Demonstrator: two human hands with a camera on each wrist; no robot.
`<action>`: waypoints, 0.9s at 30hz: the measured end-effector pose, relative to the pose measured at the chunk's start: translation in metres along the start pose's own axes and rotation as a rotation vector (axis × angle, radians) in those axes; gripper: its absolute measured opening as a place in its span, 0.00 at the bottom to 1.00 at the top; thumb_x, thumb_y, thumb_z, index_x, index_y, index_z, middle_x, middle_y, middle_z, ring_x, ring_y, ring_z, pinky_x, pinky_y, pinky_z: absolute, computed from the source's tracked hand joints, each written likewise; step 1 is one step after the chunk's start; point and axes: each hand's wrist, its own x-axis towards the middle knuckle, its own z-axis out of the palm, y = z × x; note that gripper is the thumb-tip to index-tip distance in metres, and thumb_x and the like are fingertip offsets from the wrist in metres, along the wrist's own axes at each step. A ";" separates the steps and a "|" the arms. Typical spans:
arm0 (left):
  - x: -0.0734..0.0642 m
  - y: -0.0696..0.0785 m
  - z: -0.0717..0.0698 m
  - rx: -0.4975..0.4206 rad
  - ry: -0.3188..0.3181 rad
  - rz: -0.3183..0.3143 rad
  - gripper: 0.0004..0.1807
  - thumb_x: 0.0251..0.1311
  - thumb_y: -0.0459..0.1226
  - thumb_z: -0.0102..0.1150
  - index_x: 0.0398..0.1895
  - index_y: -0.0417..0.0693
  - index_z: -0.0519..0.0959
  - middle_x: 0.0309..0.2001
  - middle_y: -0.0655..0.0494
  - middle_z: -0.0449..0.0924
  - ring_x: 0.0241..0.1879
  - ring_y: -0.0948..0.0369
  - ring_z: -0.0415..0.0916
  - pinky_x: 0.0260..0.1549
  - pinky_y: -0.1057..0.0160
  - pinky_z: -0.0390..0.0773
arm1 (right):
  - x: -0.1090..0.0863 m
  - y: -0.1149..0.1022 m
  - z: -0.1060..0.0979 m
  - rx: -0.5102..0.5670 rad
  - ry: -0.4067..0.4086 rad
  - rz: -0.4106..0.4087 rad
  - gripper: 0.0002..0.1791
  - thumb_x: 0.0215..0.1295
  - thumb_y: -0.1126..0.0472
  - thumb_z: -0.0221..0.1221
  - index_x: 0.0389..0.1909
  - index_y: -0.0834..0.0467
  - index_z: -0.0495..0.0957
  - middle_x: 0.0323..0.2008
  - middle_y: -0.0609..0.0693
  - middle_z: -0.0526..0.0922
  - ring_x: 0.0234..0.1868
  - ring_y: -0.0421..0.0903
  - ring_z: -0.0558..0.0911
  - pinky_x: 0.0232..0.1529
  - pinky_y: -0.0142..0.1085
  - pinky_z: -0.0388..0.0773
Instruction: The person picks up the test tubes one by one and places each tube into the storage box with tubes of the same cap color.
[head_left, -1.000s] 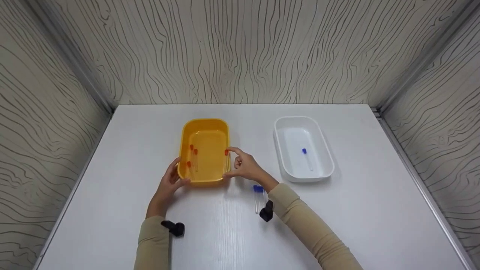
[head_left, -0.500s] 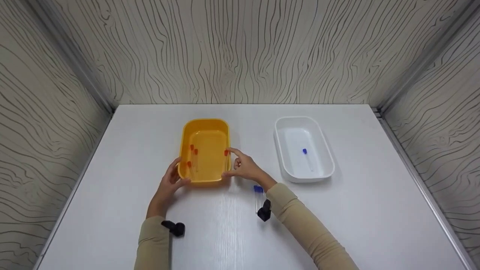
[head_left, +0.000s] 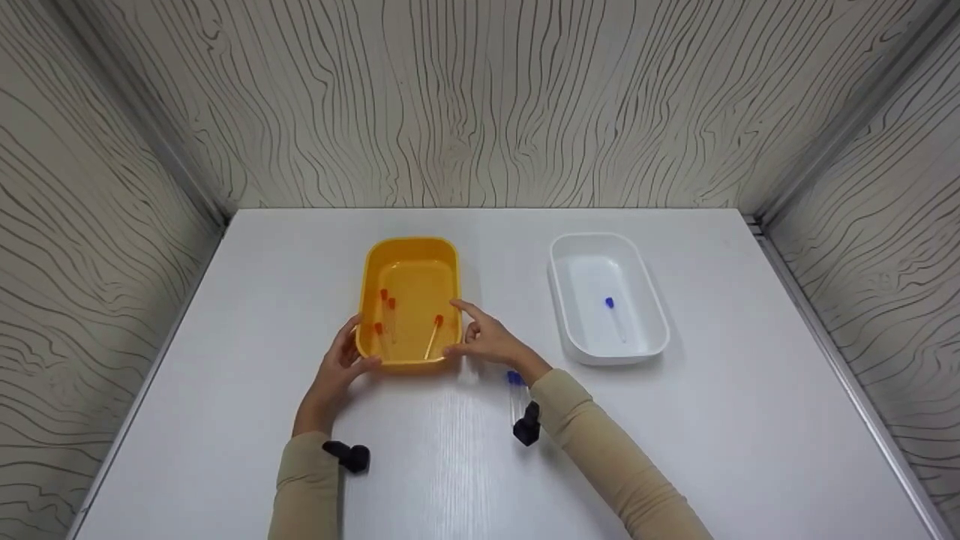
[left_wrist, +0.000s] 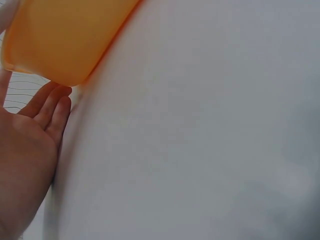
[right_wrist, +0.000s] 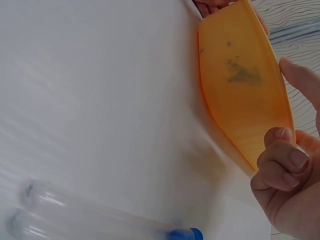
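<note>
White tabletop (head_left: 442,480), then, seen at full stretch, with two tan sleeves (head_left: 615,457) reached in from the near edge and a black mount (head_left: 527,424) worn at each cuff. Just beyond the right-hand mount, and partly hidden by it, a pair of blue-capped tubes (head_left: 514,378) was laid side by side on the table. That, it was judged, was the relation to be watched: the pair was set nearer the body than the right hand (head_left: 486,337), tucked close by its wrist, caps pointed away, long axes run roughly near to far, with the left hand (head_left: 336,375) farther off. And the grips? By the left hand the near left corner of the yellow tray (head_left: 420,289) was held, thumb at the near rim, fingers round the side. On the right, index finger and thumb were spread wide at the rim, other fingers folded in, no tube pinched between them. Just left of that thumb, inside the tray, a red-capped tube (head_left: 433,340) was slanted, cap end far; whether it lay flat could not be told. Three other red-capped tubes (head_left: 392,319) were gathered toward the left wall. Across to the right, a lone blue-capped tube (head_left: 615,319) was contained in the white tray (head_left: 589,277), and everything was backed by a wood-grain panel (head_left: 480,105).
</note>
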 end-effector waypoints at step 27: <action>0.000 0.001 -0.002 0.008 0.000 -0.075 0.43 0.59 0.39 0.64 0.72 0.74 0.52 0.76 0.55 0.53 0.76 0.55 0.52 0.76 0.48 0.49 | -0.039 -0.020 -0.007 0.020 0.081 -0.136 0.26 0.62 0.64 0.62 0.61 0.67 0.71 0.23 0.46 0.69 0.22 0.32 0.65 0.26 0.23 0.64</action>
